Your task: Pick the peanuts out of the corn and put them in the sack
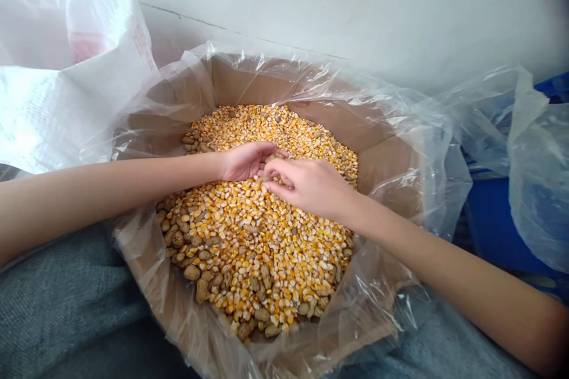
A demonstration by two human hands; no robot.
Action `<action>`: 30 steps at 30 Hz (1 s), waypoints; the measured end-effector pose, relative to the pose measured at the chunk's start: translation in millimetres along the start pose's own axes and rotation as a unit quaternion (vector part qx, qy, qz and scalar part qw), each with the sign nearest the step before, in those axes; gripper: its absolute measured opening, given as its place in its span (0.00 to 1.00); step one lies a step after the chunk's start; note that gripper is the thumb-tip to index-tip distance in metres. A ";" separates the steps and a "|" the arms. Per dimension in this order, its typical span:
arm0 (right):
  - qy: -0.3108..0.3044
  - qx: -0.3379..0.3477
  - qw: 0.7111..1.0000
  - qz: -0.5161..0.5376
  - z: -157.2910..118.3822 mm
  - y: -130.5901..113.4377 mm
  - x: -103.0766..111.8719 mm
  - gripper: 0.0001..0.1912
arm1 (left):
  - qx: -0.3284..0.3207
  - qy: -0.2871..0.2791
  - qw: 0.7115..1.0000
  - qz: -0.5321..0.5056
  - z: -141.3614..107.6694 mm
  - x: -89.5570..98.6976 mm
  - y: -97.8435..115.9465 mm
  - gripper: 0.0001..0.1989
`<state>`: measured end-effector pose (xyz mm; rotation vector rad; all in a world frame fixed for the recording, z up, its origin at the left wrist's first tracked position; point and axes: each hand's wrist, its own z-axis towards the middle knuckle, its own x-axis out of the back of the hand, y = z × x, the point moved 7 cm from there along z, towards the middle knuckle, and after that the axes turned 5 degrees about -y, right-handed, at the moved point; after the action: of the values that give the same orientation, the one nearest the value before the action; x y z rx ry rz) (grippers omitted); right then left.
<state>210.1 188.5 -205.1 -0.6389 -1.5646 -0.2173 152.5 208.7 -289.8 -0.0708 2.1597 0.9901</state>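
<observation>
Yellow and white corn kernels (pixel 267 231) fill a large cardboard box (pixel 253 83) lined with clear plastic, with unshelled peanuts (pixel 202 290) mixed in, thickest along the near and left edges. Over the middle of the heap, my left hand (pixel 244 161) is turned palm up and cupped around a few peanuts (pixel 276 157), partly hidden by the other hand. My right hand (pixel 306 183) reaches in from the right, its thumb and fingers curled into a pinch at the left palm. What sits between those fingertips is too small and covered to make out.
A white woven sack (pixel 89 95) stands open at the left of the box. The clear plastic liner (pixel 427 124) spills over the rim. Blue items (pixel 502 213) and more plastic lie at the right. A pale wall (pixel 355 6) rises behind; my clothed legs (pixel 71 308) flank the box.
</observation>
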 end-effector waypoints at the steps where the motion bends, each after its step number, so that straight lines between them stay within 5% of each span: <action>1: 0.023 -0.031 0.999 0.004 1.4 6.3 3.7 0.11 | -0.006 0.000 1.000 0.000 0.7 0.1 0.5 0.12; 5: 0.049 -0.088 0.995 0.013 7.3 22.7 4.7 0.11 | -0.028 0.001 0.999 -0.016 3.1 0.6 1.8 0.11; 13: 0.039 -0.086 0.995 0.009 10.1 27.5 -2.4 0.11 | -0.021 0.002 1.000 -0.010 5.3 4.3 -0.1 0.11; 16: 0.005 -0.046 0.999 0.017 7.9 17.6 1.3 0.11 | -0.019 0.007 1.000 0.000 3.6 4.0 0.6 0.11; 23: -0.207 0.174 0.962 -0.016 -9.9 -41.3 -23.8 0.08 | 0.007 0.025 1.000 -0.003 -0.1 1.9 -0.4 0.13; 30: -0.182 0.140 0.970 -0.079 -5.8 -31.9 -30.9 0.09 | 0.004 0.018 1.000 0.003 0.8 2.1 -1.2 0.12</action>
<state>197.8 151.3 -226.6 -0.3428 -1.9589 0.0060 151.9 208.9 -292.3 -0.0798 2.1981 0.9900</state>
